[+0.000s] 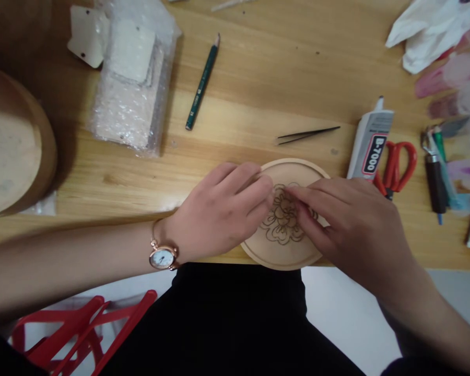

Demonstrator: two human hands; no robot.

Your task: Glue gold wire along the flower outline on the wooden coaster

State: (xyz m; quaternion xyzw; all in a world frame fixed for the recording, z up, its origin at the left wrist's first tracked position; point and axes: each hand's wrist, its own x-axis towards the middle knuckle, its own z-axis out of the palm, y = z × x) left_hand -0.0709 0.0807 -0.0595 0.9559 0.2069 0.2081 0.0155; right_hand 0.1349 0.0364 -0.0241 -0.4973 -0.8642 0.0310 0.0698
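A round wooden disc (282, 250) with a flower outline drawn on it lies at the near edge of the wooden table (258, 78). Both hands rest on it. My left hand (219, 211), with a wristwatch (162, 257) on its wrist, has its fingers curled and pressed together at the disc's left side. My right hand (352, 224) lies over the disc's right side, fingers stretched toward the flower, fingertips close to those of the left hand. Whether anything small sits between the fingertips is hidden.
Black tweezers (307, 134), a B-7000 glue tube (370, 141), red scissors (395, 167) and small tools lie to the right. A green pencil (202, 82) and a bubble-wrap packet (131, 78) lie behind. A round wooden block (11, 151) sits left. A red stool (82, 329) is below.
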